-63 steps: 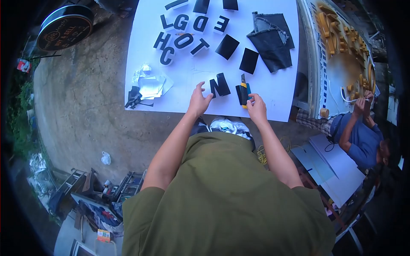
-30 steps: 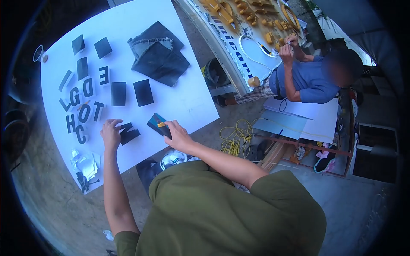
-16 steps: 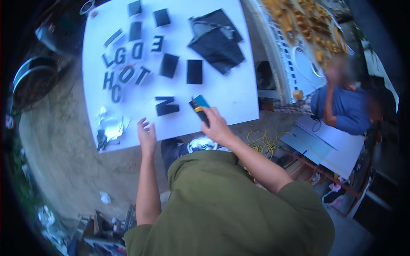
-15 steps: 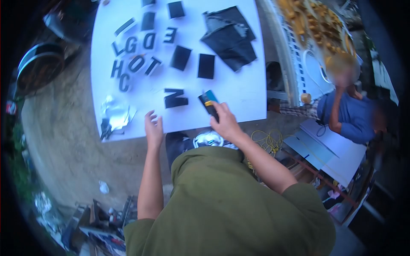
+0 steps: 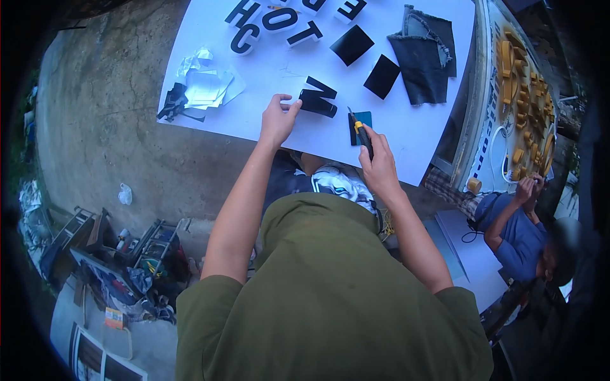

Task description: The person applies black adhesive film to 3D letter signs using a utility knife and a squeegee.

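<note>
A letter N point(image 5: 318, 97) with a black face, part of it a wide black rectangle, lies near the table's front edge. My left hand point(image 5: 279, 117) is at its left end, the thumb tip right at the edge and the fingers bent but apart. My right hand point(image 5: 380, 164) grips a yellow and black utility knife point(image 5: 364, 137), its blade pointing away from me. Just beyond the knife lies a small dark teal mat point(image 5: 361, 120) with a black strip along its left side. Two black rectangles point(image 5: 352, 46) sit farther back on the white table point(image 5: 267, 82).
More black-faced letters, among them a C point(image 5: 244, 39) and a T point(image 5: 304, 34), stand at the back. Frayed dark cloth point(image 5: 419, 70) lies right, crumpled white paper point(image 5: 206, 86) left. A person in a blue shirt point(image 5: 518, 238) works beside a board of yellow pieces point(image 5: 521, 101).
The view has swung, so the table appears higher and farther right. My left hand has moved up to the letter N. The knife stays in my right hand, now drawn back off the mat.
</note>
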Action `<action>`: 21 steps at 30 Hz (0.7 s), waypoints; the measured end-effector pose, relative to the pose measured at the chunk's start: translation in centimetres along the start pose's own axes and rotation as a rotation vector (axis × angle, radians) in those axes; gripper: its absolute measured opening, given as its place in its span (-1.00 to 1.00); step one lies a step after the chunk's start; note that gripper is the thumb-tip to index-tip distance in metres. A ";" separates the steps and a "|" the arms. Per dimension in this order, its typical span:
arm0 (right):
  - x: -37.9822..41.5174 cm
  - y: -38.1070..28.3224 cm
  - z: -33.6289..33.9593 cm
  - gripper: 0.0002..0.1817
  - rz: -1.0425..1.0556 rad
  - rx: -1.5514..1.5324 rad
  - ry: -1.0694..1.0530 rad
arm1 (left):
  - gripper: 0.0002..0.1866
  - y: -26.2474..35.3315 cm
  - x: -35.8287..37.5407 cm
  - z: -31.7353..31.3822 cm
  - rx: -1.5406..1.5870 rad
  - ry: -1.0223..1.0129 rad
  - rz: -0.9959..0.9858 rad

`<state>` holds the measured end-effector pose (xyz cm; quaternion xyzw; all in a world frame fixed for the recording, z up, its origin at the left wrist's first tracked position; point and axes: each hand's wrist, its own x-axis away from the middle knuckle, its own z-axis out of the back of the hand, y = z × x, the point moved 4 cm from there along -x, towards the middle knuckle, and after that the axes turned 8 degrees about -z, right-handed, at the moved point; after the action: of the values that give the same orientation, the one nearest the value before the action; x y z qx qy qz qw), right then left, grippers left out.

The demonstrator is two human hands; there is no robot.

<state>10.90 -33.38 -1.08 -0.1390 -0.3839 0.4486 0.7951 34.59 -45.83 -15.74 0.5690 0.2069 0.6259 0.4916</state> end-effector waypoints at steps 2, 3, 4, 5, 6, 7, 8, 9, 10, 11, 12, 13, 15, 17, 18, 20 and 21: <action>0.0 -0.2 0.2 -0.46 0.003 -0.002 0.008 | -0.45 -0.5 0.6 -0.5 0.109 -0.001 0.095; -0.1 -0.1 0.3 -0.46 0.011 -0.003 0.012 | -0.46 -0.6 0.9 -0.7 0.162 -0.002 0.140; -0.1 0.1 0.4 -0.46 0.017 -0.004 0.019 | -0.47 -0.4 1.3 -0.9 0.157 0.012 0.128; -0.1 0.3 0.6 -0.46 0.023 -0.005 0.025 | -0.48 -0.2 1.7 -1.1 0.153 0.024 0.117; -0.1 0.5 0.7 -0.47 0.021 -0.006 0.026 | -0.50 -0.2 2.0 -1.3 0.149 0.036 0.107; -0.2 0.7 0.7 -0.47 0.019 -0.007 0.028 | -0.50 -0.4 1.8 -1.6 0.165 0.052 0.104; -0.2 0.9 0.6 -0.47 0.017 -0.009 0.026 | -0.51 -0.7 1.7 -1.9 0.180 0.069 0.104; -0.2 0.9 0.6 -0.47 0.022 -0.014 0.028 | -0.52 -0.7 1.5 -1.9 0.196 0.087 0.103; -0.2 0.9 0.5 -0.47 0.027 -0.019 0.030 | -0.54 -0.8 1.2 -2.0 0.201 0.099 0.102; -0.1 0.9 0.5 -0.47 0.030 -0.023 0.030 | -0.55 -0.9 1.0 -2.0 0.206 0.110 0.102; 0.0 0.9 0.5 -0.47 0.021 -0.027 0.027 | -0.57 -0.7 0.9 -2.0 0.211 0.120 0.104; -0.1 0.8 0.4 -0.47 0.013 -0.031 0.025 | -0.59 -0.3 0.7 -1.9 0.151 0.115 0.065; 0.1 0.7 0.4 -0.47 -0.009 -0.035 0.015 | -0.63 0.3 0.2 -1.3 0.030 0.101 -0.013; 0.1 0.8 0.3 -0.47 -0.031 -0.034 0.001 | -0.67 0.5 -1.0 -0.8 -0.103 0.118 -0.137; 0.1 0.9 0.3 -0.46 -0.026 -0.038 0.005 | -0.69 1.1 -1.3 -0.6 -0.169 0.126 -0.199; 0.2 1.1 0.2 -0.46 -0.015 -0.045 0.013 | -0.69 1.7 -2.1 -0.3 -0.254 0.092 -0.221; 0.2 1.1 0.1 -0.45 -0.007 -0.049 0.022 | -0.68 2.0 -2.7 -0.2 -0.328 0.090 -0.272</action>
<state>10.21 -32.64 -1.50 -0.1620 -0.3866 0.4345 0.7972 33.32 -48.92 -15.51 0.4198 0.1989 0.6038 0.6478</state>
